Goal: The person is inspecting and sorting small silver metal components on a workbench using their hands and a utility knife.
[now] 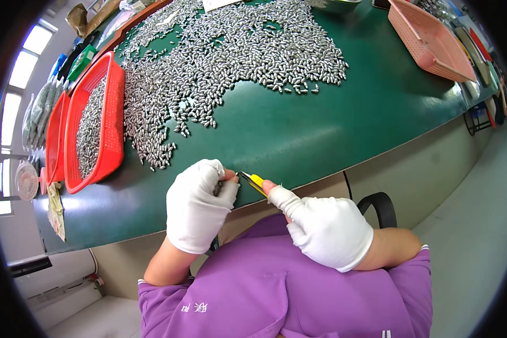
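Note:
White gloves with bare fingertips cover both my hands. My right hand (328,228) is closed around a yellow and black utility knife (257,180), its pointed tip angled up and left. Just left of that tip, my left hand (200,205) is curled in a pinch near the table's front edge. A bit of grey metal shows between its fingers, apparently small metal parts, mostly hidden by the glove. Beyond my hands, a broad spread of small silver metal parts (253,50) lies on the green table (298,129).
On the left stands a red perforated basket (114,112) partly filled with the same parts, beside another red basket (55,141). A pink basket (434,48) sits at the far right. A cloth (56,211) hangs at the left edge, near a small fan (27,180).

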`<state>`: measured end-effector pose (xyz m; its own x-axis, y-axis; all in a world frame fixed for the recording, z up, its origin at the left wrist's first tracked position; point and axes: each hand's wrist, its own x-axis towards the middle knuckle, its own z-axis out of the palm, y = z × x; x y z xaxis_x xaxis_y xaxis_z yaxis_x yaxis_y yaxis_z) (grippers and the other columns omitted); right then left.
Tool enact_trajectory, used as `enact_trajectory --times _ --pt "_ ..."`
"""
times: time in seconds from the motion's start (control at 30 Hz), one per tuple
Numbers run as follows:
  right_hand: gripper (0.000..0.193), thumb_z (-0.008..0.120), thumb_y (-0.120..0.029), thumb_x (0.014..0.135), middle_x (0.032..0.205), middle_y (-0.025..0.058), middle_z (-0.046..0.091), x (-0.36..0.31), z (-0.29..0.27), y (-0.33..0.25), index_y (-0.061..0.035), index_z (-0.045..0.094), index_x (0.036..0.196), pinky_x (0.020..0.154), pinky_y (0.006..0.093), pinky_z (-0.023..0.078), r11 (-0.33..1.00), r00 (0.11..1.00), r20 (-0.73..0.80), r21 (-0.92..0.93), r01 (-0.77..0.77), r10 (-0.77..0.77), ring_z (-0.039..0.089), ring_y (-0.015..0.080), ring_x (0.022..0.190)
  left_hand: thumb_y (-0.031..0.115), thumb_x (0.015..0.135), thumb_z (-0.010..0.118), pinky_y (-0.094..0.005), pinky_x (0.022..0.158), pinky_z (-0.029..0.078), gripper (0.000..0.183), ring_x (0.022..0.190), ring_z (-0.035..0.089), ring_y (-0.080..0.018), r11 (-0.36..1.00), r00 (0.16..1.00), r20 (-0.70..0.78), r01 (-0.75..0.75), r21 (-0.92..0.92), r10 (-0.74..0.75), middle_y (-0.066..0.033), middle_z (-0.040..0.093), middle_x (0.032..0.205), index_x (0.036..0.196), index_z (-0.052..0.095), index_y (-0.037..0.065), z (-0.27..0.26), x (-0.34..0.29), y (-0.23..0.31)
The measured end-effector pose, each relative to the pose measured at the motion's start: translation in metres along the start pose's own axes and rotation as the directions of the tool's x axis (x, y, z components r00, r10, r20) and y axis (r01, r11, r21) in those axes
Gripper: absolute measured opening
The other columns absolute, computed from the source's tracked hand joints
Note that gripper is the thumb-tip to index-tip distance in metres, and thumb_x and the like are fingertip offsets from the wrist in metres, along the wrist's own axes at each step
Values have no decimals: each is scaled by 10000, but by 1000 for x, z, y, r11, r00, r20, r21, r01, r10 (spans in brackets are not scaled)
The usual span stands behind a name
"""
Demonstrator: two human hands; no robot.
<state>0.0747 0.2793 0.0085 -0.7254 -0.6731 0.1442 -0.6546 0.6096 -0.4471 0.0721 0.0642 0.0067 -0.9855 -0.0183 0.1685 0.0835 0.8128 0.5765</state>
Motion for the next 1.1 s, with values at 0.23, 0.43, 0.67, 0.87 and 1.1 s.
enact_trajectory --times 0.23,0.43,0.67,0.87,1.1 --pt "605 595 -103 805 572 40 534 1 2 4 -42 482 1397 425 351 461 999 1000 7 50 -18 17 561 197 466 49 749 721 -362 608 481 106 678 607 -288 999 999 -1 -37 12 37 -89 605 731 789 625 68 1 0 -3" --pt "589 595 -43 778 662 64 642 6 -1 5 -69 529 1362 465 334 483 989 998 38 139 -53 48 607 206 506 55 746 726 -364 600 477 113 669 603 -284 999 999 8 -38 -4 38 -84 605 730 790 623 72 0 1 -5" --pt "619 574 -113 824 593 56 577 15 -19 6 -56 446 1427 442 362 471 995 988 156 101 -23 7 588 219 489 62 749 723 -366 600 477 108 670 600 -280 999 999 29 -32 10 32 -79 595 716 783 621 75 -1 2 -2" --pt "635 570 -144 833 620 53 585 15 -23 -1 -78 423 1447 448 373 478 998 969 246 -62 -1 17 601 230 512 71 751 721 -369 602 478 105 674 602 -283 1000 999 39 -28 12 27 -87 596 719 780 621 74 -2 3 -3" --pt "589 545 55 802 766 140 626 20 -43 45 -183 582 1339 607 331 518 958 900 -361 -52 -282 245 613 258 606 48 806 664 -284 571 449 66 585 544 -145 962 976 153 184 -200 -155 -68 563 682 840 609 34 -23 17 -10"
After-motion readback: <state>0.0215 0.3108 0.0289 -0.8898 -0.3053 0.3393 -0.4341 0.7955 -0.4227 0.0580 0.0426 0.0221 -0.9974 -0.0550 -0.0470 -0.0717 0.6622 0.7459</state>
